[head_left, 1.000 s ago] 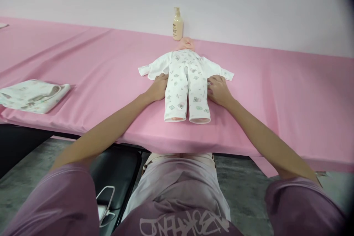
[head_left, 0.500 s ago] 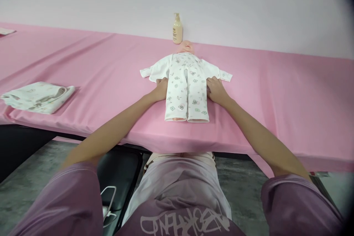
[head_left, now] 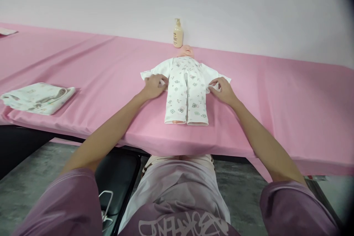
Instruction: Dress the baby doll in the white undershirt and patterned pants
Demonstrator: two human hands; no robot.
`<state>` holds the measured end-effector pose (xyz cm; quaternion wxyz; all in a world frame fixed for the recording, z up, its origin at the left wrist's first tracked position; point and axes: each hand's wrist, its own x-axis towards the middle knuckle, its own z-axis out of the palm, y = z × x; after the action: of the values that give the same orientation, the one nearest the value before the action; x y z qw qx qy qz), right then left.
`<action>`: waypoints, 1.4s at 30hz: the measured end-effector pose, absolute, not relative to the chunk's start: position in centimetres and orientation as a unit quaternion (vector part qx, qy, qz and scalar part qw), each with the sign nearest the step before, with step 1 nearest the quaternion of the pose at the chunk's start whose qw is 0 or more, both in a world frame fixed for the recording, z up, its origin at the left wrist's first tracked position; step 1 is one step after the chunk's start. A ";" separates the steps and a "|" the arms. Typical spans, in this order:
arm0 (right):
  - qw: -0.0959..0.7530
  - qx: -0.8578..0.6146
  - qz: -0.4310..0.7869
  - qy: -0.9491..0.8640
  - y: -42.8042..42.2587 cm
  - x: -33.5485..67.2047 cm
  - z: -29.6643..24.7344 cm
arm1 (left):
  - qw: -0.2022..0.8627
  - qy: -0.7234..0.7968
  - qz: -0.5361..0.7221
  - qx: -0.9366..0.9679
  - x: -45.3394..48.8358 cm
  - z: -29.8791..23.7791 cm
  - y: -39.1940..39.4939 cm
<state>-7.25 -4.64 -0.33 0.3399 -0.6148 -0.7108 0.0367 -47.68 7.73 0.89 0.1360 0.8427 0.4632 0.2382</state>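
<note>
A baby doll [head_left: 186, 51] lies on its back on the pink table [head_left: 276, 96], feet toward me. It wears a white jacket [head_left: 163, 69] and printed white trousers [head_left: 186, 96]. My left hand [head_left: 153, 85] rests at the doll's left side with fingers curled on the jacket's lower edge. My right hand [head_left: 222, 89] is at the other side, fingers pinched on the jacket's hem near the sleeve.
A cream pump bottle [head_left: 178, 34] stands against the wall behind the doll's head. A folded printed cloth [head_left: 37, 98] lies at the table's left front. A black chair [head_left: 121, 173] with a white cable is under the table edge.
Both hands have moved outward from the trousers' waist to the jacket's lower edges and curled onto the fabric. The view has shifted slightly.
</note>
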 end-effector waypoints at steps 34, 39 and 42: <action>0.429 -0.626 0.098 -0.643 -0.2 -13.3 8.6 | 0.226 0.294 0.429 0.824 -37.1 6.7 6.5; 0.346 -0.607 0.136 -0.702 5.5 -18.1 11.8 | 0.144 0.271 0.339 0.889 -37.5 5.1 4.8; 0.245 -0.590 0.121 -0.760 8.5 -20.5 12.3 | 0.179 0.229 0.338 0.895 -39.8 4.4 4.1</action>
<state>-20.48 8.46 12.29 0.2451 -0.5897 -0.7601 0.1206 -39.82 4.13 4.44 0.1788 0.8951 0.2290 0.3383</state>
